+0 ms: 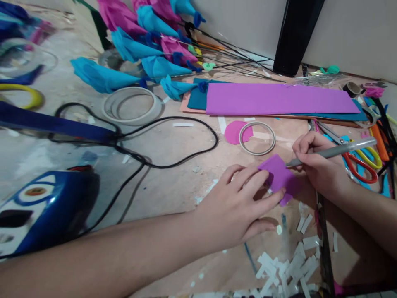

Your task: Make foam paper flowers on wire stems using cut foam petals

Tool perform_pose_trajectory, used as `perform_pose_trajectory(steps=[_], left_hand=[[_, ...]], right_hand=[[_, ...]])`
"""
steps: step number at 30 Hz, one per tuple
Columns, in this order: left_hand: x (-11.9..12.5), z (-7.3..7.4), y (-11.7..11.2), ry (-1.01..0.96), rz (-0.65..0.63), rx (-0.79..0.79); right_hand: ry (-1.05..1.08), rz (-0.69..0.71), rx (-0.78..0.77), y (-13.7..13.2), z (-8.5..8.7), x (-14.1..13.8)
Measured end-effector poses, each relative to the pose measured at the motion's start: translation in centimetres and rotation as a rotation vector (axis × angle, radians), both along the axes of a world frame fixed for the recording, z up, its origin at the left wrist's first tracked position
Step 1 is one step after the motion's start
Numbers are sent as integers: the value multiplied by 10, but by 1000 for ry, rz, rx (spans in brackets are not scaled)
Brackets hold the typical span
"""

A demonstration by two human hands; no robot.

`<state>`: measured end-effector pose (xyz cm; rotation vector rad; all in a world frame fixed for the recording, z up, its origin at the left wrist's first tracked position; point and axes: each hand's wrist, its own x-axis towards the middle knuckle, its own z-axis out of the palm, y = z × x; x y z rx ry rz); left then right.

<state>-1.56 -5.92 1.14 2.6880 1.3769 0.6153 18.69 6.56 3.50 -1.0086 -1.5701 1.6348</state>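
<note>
Purple foam square (279,176), silver pen (335,151)

The purple square (279,176) looks like matt, smooth foam sheet, the pen (335,151) glossy silver plastic, and the surface (173,186) bare, rough, dusty wood.

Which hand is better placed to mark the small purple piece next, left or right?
Right, probably. The right hand grips the silver pen, its tip at the edge of the small purple piece. The left hand lies flat, fingers on that piece, holding no tool.
</note>
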Motion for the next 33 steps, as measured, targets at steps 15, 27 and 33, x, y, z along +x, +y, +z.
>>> perform_pose_trajectory(steps=[15, 27, 33], left_hand=[[-3, 9, 5, -29, -70, 82], [-8, 8, 9, -92, 9, 50], [-7, 7, 11, -135, -20, 38]], right_hand=[[0, 22, 60, 2, -5, 0], [-185, 392, 171, 2, 7, 0], [-93, 406, 157, -1, 0, -1]])
